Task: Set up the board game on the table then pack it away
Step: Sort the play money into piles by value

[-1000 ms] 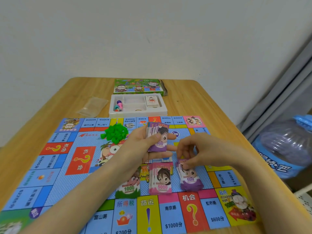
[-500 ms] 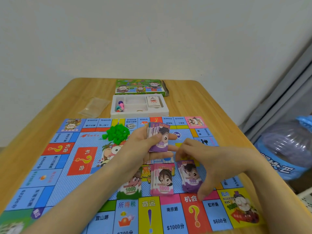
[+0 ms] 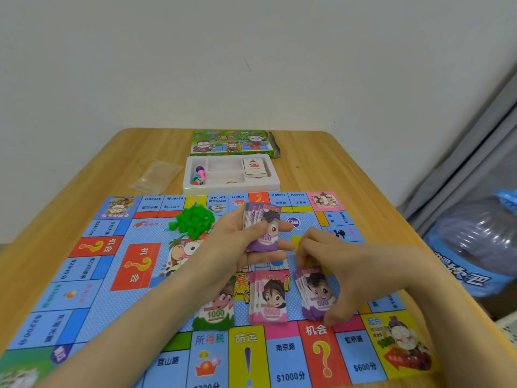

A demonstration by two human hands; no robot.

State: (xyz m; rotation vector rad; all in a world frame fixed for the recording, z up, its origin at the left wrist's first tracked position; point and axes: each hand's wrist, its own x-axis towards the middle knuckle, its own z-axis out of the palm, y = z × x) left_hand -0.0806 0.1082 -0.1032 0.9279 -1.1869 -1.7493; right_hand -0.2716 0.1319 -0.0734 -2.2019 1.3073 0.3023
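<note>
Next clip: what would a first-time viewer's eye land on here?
The bright board covers the near part of the table, and the left hand holds up a stack of purple 500 notes over its centre. Nearer, the right hand pinches a purple 500 pile beside a pink 5000 pile and a green 1000 pile; green houses heap further left.

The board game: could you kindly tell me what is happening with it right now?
A person is sorting play money on the board. The left hand holds a stack of 500 notes above it. The right hand grips the 500 pile lying on the board, beside the 5000 pile and the 1000 pile. A heap of green houses sits farther back, near the tray.
</note>
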